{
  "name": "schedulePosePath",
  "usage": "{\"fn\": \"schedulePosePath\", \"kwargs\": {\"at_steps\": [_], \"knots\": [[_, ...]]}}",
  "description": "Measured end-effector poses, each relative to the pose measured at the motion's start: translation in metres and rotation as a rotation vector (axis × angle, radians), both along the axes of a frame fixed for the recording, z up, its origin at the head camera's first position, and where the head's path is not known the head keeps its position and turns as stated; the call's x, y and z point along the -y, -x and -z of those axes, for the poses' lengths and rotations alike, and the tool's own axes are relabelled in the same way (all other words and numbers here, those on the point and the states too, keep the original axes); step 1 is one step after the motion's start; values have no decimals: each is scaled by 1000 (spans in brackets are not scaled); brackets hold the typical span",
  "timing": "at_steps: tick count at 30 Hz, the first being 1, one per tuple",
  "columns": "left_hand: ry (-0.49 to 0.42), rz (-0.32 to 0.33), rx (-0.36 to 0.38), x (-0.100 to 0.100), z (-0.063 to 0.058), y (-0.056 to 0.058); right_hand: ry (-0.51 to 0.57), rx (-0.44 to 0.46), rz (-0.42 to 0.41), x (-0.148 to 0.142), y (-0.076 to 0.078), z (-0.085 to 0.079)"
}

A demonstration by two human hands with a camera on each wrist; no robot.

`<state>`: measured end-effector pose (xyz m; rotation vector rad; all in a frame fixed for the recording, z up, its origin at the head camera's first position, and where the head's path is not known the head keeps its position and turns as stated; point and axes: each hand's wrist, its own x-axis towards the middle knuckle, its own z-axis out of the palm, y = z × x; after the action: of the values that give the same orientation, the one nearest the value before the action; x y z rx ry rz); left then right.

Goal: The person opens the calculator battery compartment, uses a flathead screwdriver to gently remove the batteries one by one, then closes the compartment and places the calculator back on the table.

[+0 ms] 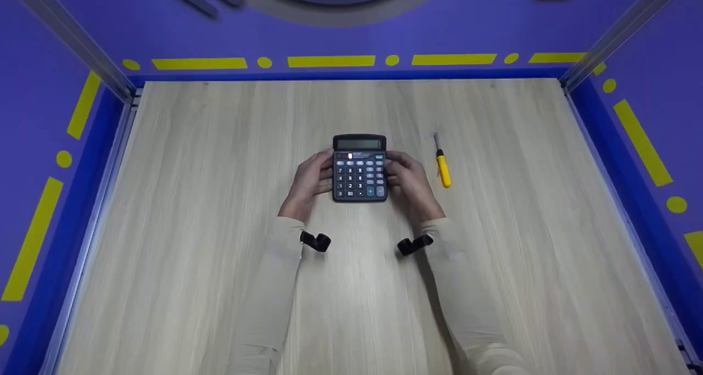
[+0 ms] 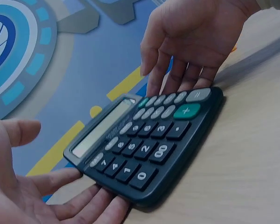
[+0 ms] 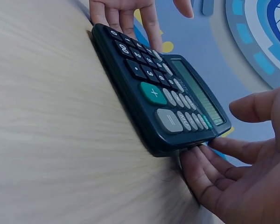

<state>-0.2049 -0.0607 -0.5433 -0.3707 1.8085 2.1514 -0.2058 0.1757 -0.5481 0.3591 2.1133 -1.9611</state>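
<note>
A dark calculator [image 1: 360,176] with a display at its far end lies face up between the two hands. My left hand [image 1: 311,182] is at its left side; in the left wrist view, the fingers [image 2: 91,205] reach to the calculator's edge, fairly straight, with the thumb held away. My right hand [image 1: 411,180] meets the opposite side, its fingertips [image 3: 196,161] at or just under the edge and its thumb apart from the case. Whether the calculator is lifted off the table cannot be told; its underside is hidden.
A yellow-handled screwdriver [image 1: 443,169] lies to the right of the right hand, its shaft pointing away. The wood-grain table [image 1: 208,199] is bounded by blue-purple walls [image 1: 351,34] with yellow markings at the back and sides.
</note>
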Motion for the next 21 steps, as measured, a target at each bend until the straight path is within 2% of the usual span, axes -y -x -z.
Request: {"fn": "schedulePosePath", "kwargs": {"at_steps": [3,14,21], "knots": [[-20,4,-14,4,3,-1,23,-25,9,-2,-2,3],[-102,46,-72,11,19,-10,-12,-139,2,-8,-8,12],[-131,39,-120,16,26,-11,22,-146,-4,-7,-7,13]]}}
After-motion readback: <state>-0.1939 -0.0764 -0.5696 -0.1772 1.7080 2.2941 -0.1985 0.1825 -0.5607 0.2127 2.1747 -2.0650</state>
